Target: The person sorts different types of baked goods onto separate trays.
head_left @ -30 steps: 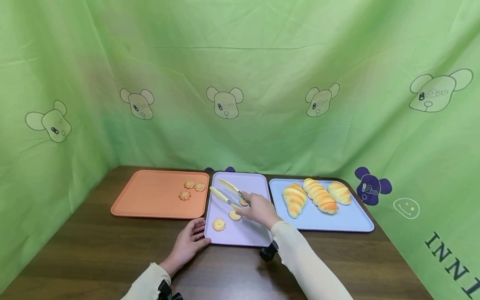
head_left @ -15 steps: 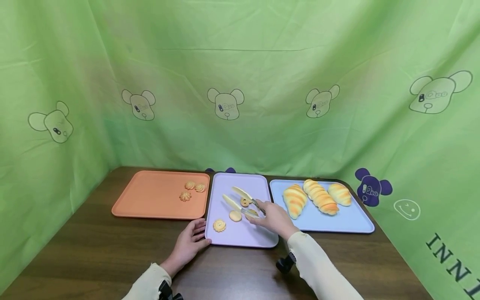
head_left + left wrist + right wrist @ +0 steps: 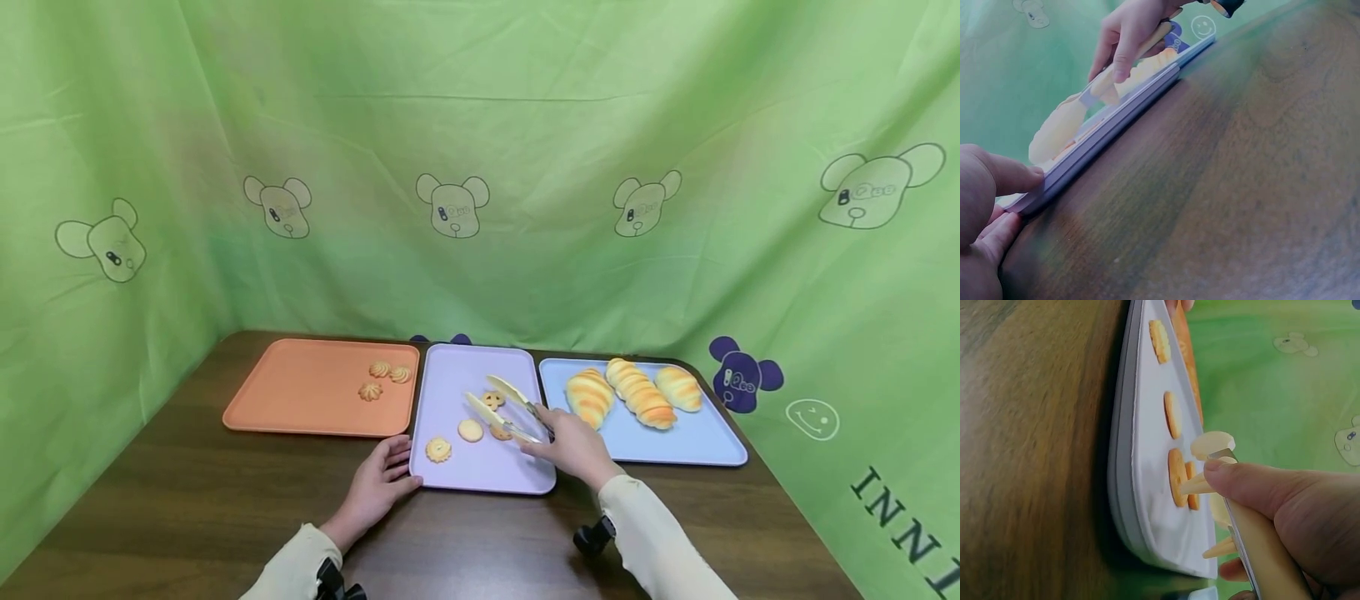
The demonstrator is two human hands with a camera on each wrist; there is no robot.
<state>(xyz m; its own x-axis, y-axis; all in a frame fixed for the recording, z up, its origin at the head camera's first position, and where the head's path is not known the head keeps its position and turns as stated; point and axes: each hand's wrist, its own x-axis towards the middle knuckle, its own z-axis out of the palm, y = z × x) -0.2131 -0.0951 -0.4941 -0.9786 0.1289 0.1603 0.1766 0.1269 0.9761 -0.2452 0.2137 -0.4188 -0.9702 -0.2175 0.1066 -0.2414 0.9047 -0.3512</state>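
My left hand (image 3: 378, 481) grips the near left corner of the purple tray (image 3: 487, 475); in the left wrist view its fingers lie at the tray's rim. Over the right side of that tray, my right hand (image 3: 567, 442) holds a pair of tongs (image 3: 483, 410), arms spread, tips pointing away and left. Just beneath the tongs lie a round cookie with holes (image 3: 492, 399) and another cookie (image 3: 500, 433), partly hidden. A plain round cookie (image 3: 470, 430) sits left of them. Nearer the left hand is a flower-edged cookie (image 3: 438, 450), also in the right wrist view.
On the left, an orange tray (image 3: 300, 392) carries three swirled cookies (image 3: 380, 369). To the right, a blue tray (image 3: 705, 442) bears three breads (image 3: 641, 394). The trays stand side by side on a brown wooden table (image 3: 187, 500), before a green curtain (image 3: 525, 283).
My right hand has moved right and slightly nearer with the tongs, uncovering the cookie with holes. The left hand stays at the purple tray's corner.
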